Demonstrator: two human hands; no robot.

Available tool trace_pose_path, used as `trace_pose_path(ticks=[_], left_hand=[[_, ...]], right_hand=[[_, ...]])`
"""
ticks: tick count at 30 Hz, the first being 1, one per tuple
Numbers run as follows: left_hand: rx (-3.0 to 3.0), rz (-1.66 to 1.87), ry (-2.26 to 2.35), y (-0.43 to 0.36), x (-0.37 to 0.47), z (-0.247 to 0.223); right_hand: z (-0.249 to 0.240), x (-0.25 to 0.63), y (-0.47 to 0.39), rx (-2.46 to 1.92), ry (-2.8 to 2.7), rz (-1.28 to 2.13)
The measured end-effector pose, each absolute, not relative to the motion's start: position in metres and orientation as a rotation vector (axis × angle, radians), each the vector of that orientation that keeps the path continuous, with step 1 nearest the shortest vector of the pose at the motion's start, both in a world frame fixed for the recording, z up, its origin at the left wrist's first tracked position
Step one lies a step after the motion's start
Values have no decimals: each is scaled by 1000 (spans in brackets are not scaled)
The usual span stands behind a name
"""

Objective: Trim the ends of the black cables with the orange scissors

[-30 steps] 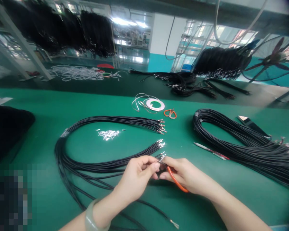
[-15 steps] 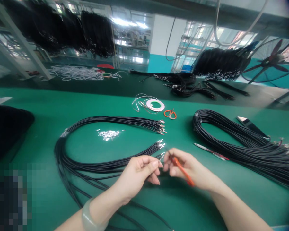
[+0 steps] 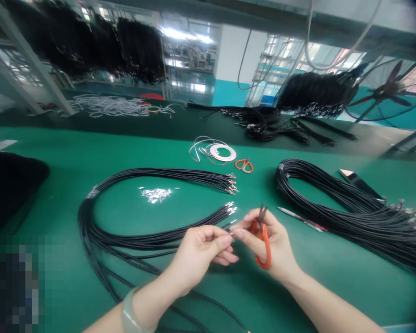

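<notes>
A looped bundle of black cables (image 3: 149, 173) lies on the green table, its metal-tipped ends pointing right. My left hand (image 3: 203, 252) is closed in a pinch on one cable's end. Orange-handled scissors (image 3: 264, 245) are held in my right hand (image 3: 277, 245), blades pointing up and away. The thumb and forefinger of that hand meet the cable end at my left fingertips. What exactly lies between the fingertips is too small to make out. A pile of small white pieces (image 3: 156, 195) sits inside the loop.
Beyond the bundle lie a white tape roll (image 3: 223, 152) and a second pair of orange scissors (image 3: 244, 165). A pen (image 3: 300, 218), a phone-like dark object (image 3: 362, 185) and another coiled cable bundle (image 3: 308, 203) are at right. Dark material (image 3: 15, 185) is at left.
My right hand has turned the scissors upright and brought its thumb and forefinger in to the cable end. My left hand has stayed nearly in place.
</notes>
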State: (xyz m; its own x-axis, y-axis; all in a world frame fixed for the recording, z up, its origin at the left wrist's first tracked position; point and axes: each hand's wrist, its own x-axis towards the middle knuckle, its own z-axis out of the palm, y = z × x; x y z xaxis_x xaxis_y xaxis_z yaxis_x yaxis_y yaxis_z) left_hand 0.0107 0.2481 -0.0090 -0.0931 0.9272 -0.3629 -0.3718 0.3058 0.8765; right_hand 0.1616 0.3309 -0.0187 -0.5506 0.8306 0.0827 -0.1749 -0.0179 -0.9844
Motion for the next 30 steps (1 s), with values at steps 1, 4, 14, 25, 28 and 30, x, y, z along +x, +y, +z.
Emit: trace_pose_path(ticks=[1,4,14,25,28,30], left_hand=[[625,1205,1172,248,11,-9],[686,1189,1090,247,10,-8],[888,914,1001,244,-1,-4],[796,863,1318,247,14,-20],[659,1035,1219,248,14,-22],[551,1144,1103,248,11,-19]], right_hand=[[-19,161,332,-695,-1476,1703],[-20,161,336,-654,-1419,1839],[-25,165,347,-416,-1506,2125],[-3,179,360,-15,-2686,866],[5,176,356,115,-2749,307],[7,174,359,182,-2609,54]])
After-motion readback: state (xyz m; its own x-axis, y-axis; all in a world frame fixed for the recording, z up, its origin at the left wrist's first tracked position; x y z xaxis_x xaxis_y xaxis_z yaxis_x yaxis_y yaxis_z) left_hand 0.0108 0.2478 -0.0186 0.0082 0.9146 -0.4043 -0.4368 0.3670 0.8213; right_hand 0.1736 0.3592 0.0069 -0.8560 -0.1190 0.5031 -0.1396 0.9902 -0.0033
